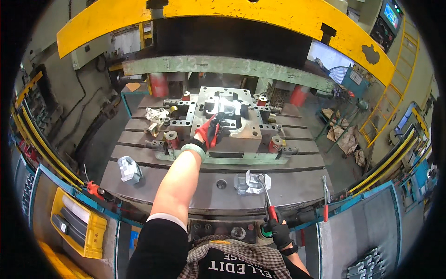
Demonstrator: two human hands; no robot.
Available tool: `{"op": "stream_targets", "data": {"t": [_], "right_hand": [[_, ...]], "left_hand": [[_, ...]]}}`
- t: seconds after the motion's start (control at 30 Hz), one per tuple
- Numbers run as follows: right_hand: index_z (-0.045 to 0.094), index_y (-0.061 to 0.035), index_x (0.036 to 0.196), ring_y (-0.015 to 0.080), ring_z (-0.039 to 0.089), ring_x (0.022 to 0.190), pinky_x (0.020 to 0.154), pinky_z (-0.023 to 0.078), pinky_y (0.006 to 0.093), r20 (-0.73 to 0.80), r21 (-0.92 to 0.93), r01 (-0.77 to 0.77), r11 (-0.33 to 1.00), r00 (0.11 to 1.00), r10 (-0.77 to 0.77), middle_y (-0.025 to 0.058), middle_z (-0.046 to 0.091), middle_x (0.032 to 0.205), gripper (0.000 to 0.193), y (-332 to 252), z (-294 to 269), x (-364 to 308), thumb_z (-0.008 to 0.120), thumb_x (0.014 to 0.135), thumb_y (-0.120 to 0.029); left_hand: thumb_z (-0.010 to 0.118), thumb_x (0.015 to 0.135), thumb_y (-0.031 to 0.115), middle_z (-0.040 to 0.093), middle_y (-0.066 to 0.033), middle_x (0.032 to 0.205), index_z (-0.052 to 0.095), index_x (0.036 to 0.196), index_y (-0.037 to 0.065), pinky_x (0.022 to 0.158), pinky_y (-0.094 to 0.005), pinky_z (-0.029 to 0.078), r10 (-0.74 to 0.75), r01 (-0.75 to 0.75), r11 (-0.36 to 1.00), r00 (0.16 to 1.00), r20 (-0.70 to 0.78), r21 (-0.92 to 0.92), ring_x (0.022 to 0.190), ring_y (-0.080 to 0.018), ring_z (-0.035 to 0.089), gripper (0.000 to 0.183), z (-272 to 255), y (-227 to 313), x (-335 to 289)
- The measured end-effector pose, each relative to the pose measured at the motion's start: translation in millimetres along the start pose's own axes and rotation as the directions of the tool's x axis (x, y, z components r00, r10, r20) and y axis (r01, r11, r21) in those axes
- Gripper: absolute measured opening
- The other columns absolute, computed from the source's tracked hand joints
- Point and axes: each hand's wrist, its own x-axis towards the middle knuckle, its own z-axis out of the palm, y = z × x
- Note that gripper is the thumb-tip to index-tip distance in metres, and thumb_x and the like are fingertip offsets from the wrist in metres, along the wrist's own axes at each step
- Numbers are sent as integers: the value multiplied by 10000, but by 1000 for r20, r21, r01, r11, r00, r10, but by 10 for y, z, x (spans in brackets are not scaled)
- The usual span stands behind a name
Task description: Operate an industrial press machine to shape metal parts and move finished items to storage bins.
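My left hand (210, 132), in a red glove with dark fingertips, reaches out over the near side of the steel die block (251, 131). Its fingers look stretched toward a shiny piece (227, 108) in the die's middle; whether they touch it I cannot tell. Low on the right, my black-gloved right hand (280, 234) is closed round the red handle of long metal tongs (269, 204). The tongs' jaws lie against a bent sheet-metal part (250, 182) on the press bed's front edge. Beside this hand is a green push button (266, 232).
Another bent metal part (130, 170) rests at the bed's left. A second red-handled tool (325, 199) lies at its right edge. Overhead spans a yellow press beam (260, 9), with a pale green plate (223, 65) beneath. A yellow crate (93, 235) stands lower left.
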Motion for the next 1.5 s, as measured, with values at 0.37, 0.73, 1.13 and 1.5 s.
{"op": "stream_targets", "data": {"t": [0.37,0.73,1.13,1.5], "right_hand": [[452,-4,1285,91,525,748,653,451,238,-1,152,-47,987,999,47,30,580,931,424,-1,75,-35,502,878,-111],[460,-2,1267,99,525,748,650,452,260,-76,-178,129,976,987,-144,50,584,880,407,-131,43,-56,491,892,-160],[491,-21,1240,81,505,700,623,438,250,-96,22,14,1000,995,-12,-4,550,797,405,-249,-28,-113,513,892,-229],[425,-35,1302,119,549,691,626,475,272,-3,216,185,959,982,-189,79,595,896,458,-875,100,354,490,912,-266]], "left_hand": [[509,866,467,448,-70,538,556,846,89,312,-341,295,33,23,902,992,-122,432,309,-194,394,381,-171,93,206],[546,908,281,468,52,640,596,907,193,453,-218,352,6,-7,1000,999,-34,-5,500,-83,430,101,-39,-79,221],[485,932,336,510,36,732,557,1140,124,442,-178,328,78,-81,994,996,41,80,561,-43,452,306,257,-223,-1010],[474,908,159,511,15,736,562,1123,42,522,-232,381,256,-250,308,951,173,918,638,-85,481,260,-852,-1160,-2834]]}}
